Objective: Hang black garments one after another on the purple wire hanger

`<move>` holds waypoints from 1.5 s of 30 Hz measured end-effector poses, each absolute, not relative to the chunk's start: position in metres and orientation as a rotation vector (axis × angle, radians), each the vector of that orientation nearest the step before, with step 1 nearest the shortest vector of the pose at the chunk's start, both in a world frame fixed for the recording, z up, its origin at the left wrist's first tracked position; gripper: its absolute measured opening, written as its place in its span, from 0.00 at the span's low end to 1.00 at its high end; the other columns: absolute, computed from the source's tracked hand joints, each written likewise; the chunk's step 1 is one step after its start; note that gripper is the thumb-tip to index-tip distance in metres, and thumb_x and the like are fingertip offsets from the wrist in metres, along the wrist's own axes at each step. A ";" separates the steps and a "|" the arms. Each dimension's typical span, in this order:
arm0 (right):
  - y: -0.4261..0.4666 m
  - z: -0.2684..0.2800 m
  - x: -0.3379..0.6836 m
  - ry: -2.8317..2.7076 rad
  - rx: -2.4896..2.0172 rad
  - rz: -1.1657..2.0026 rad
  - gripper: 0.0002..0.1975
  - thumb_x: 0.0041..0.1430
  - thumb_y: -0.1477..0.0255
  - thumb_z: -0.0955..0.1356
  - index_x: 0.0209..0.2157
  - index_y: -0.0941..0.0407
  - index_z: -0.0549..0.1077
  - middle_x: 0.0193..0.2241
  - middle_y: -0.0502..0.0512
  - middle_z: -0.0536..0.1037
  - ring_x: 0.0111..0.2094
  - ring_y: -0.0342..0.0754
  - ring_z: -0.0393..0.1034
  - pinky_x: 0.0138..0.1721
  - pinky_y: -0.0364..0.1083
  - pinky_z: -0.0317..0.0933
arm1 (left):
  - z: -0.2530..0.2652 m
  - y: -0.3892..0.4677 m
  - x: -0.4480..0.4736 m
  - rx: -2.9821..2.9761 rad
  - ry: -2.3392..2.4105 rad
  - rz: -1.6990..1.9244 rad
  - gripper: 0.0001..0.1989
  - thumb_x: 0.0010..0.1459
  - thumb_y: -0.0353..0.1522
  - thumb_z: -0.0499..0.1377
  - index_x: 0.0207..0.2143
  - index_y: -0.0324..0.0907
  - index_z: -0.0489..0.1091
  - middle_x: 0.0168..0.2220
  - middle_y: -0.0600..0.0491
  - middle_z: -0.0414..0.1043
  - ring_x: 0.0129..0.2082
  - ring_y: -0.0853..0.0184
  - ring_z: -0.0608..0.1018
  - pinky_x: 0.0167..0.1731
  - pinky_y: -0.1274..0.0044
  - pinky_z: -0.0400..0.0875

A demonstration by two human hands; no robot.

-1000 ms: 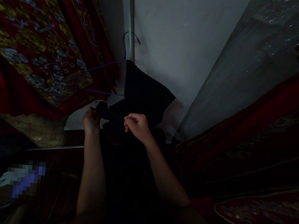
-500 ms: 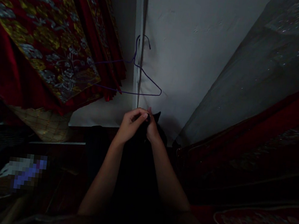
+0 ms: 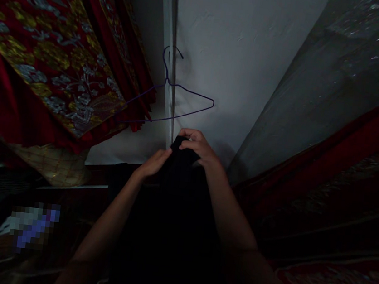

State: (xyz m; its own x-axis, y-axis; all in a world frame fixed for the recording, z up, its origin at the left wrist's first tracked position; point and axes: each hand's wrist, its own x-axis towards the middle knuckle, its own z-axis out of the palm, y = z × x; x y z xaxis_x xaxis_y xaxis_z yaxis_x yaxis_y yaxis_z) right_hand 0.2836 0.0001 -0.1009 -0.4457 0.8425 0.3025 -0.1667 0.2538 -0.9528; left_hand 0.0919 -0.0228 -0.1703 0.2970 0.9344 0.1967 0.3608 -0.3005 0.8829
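While the right hand (image 3: 201, 147) pinches the top of the black cloth (image 3: 181, 161) below the purple hanger (image 3: 167, 79), the left hand (image 3: 154, 163) touches its side; I can't tell if that one grips. A loose pinch could drop it; going too high could snag it.

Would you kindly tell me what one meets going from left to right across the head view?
Red fabric embroidered in gold and silver → left hand → right hand, pinching black cloth → translucent plastic sheeting.
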 end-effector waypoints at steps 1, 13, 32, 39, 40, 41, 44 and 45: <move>0.009 -0.096 0.285 -1.689 -0.669 1.143 0.05 0.38 0.76 0.69 0.23 0.56 0.73 0.21 0.46 0.72 0.26 0.44 0.66 0.31 0.42 0.61 | -0.173 -0.024 0.084 1.836 1.189 0.923 0.32 0.61 0.59 0.51 0.29 0.40 0.75 0.29 0.50 0.76 0.31 0.59 0.75 0.32 0.71 0.70; 0.113 -0.126 0.264 -1.735 -0.827 0.727 0.09 0.53 0.77 0.64 0.34 0.57 0.76 0.34 0.51 0.79 0.40 0.46 0.72 0.47 0.44 0.62 | -0.130 -0.047 -0.013 1.957 1.576 0.881 0.20 0.56 0.51 0.62 0.27 0.43 0.76 0.25 0.53 0.75 0.25 0.62 0.73 0.24 0.76 0.63; 0.048 -0.096 0.324 -1.944 -0.688 0.726 0.11 0.58 0.68 0.63 0.29 0.55 0.76 0.28 0.49 0.77 0.33 0.47 0.69 0.40 0.46 0.62 | -0.027 -0.009 0.009 2.569 1.223 1.205 0.13 0.59 0.41 0.61 0.27 0.42 0.72 0.63 0.45 0.68 0.62 0.53 0.70 0.62 0.62 0.62; 0.045 -0.094 0.342 -1.881 -0.660 0.367 0.21 0.51 0.79 0.64 0.46 0.56 0.77 0.42 0.55 0.80 0.40 0.50 0.74 0.47 0.50 0.65 | -0.029 0.009 0.027 2.065 1.072 1.486 0.22 0.55 0.35 0.64 0.52 0.41 0.72 0.45 0.44 0.80 0.35 0.66 0.80 0.32 0.77 0.74; 0.047 -0.091 0.348 -1.826 -0.688 0.278 0.25 0.49 0.80 0.64 0.50 0.56 0.75 0.44 0.56 0.80 0.38 0.50 0.74 0.46 0.51 0.66 | -0.027 0.007 0.026 2.043 1.086 1.447 0.22 0.56 0.35 0.64 0.53 0.40 0.73 0.44 0.44 0.80 0.31 0.67 0.79 0.29 0.78 0.72; 0.050 -0.088 0.354 -1.762 -0.723 0.207 0.29 0.48 0.81 0.65 0.54 0.57 0.72 0.45 0.58 0.79 0.37 0.50 0.74 0.44 0.51 0.66 | -0.024 0.004 0.025 2.044 1.108 1.412 0.21 0.56 0.34 0.63 0.52 0.38 0.74 0.43 0.43 0.81 0.29 0.68 0.78 0.27 0.78 0.72; 0.067 -0.078 0.370 -1.596 -0.850 0.121 0.37 0.48 0.80 0.65 0.63 0.59 0.63 0.45 0.61 0.79 0.34 0.50 0.74 0.40 0.51 0.68 | -0.010 -0.005 0.021 2.120 1.187 1.355 0.19 0.57 0.34 0.62 0.50 0.37 0.77 0.43 0.44 0.81 0.31 0.66 0.80 0.30 0.77 0.74; 0.075 -0.075 0.375 -1.565 -0.903 0.122 0.38 0.49 0.79 0.66 0.65 0.60 0.61 0.44 0.61 0.79 0.34 0.50 0.74 0.39 0.51 0.68 | -0.005 -0.008 0.020 2.162 1.214 1.320 0.19 0.57 0.35 0.62 0.49 0.38 0.77 0.42 0.44 0.82 0.34 0.63 0.81 0.33 0.76 0.75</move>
